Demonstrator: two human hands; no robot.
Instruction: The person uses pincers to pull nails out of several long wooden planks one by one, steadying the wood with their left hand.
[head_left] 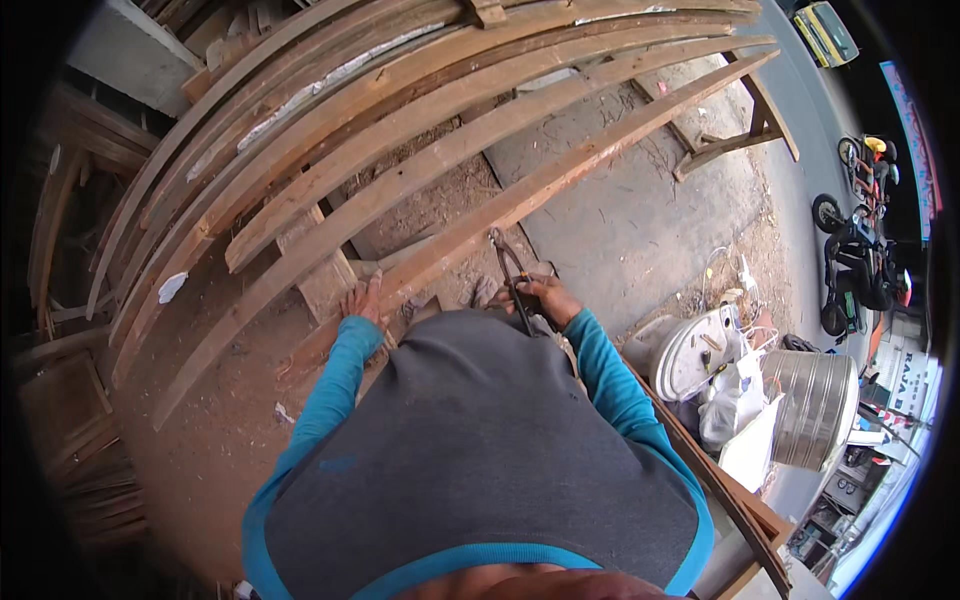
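A long brown wooden beam (pixel 585 165) runs slantwise in front of me, from low on the left to far on the right. My left hand (pixel 364 300) lies on the beam's near part, its fingers stretched over the wood. Dark-handled pincers (pixel 503 257) are gripped in my right hand (pixel 548 298), with fingers wrapped round the handles. The pincers' jaws are at the near side of the beam, by its edge. Whether they bite on a nail there is too small to tell.
Several more long beams (pixel 430 165) lie side by side beyond, across a wooden support (pixel 325 270). A trestle leg (pixel 765 110) stands far right. At right are a white round lid (pixel 690 355), white bags (pixel 730 405) and a ribbed metal drum (pixel 815 405). Motorbikes (pixel 855 260) stand by the road.
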